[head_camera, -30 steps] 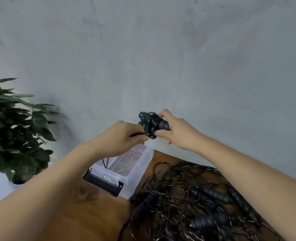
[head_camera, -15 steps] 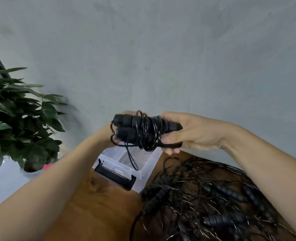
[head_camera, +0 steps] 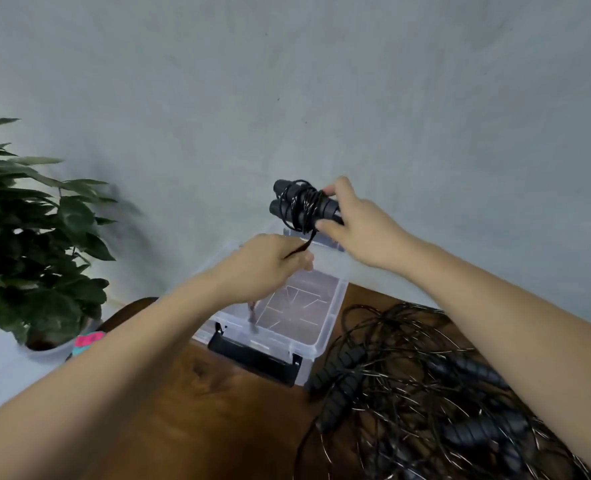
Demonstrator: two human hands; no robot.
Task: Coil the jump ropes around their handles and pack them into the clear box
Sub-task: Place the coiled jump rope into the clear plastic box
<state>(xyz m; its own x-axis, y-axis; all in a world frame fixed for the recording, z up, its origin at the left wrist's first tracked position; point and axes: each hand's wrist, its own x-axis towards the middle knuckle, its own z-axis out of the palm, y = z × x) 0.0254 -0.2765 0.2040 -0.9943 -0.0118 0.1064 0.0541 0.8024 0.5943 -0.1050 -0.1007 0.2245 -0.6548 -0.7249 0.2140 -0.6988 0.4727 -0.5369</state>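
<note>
My right hand [head_camera: 360,223] grips a black jump rope [head_camera: 301,204], its two handles side by side with cord coiled around them, held in the air above the clear box [head_camera: 335,306]. My left hand [head_camera: 270,265] is lower and to the left, fingers pinched on the loose end of that cord, which runs taut up to the coil. The clear box sits open on the wooden table [head_camera: 197,410], with a black latch on its near wall. A tangled pile of black jump ropes [head_camera: 436,393] lies on the table to the right of the box, under my right forearm.
A potted plant [head_camera: 34,247] in a white pot stands at the left, off the table's edge. A pink and teal object [head_camera: 88,341] lies beside the pot. A grey wall rises behind the table.
The coiled handles have moved up and away from me, over the box. My left hand left the handles, dropped lower and now pulls the cord's loose end taut.
</note>
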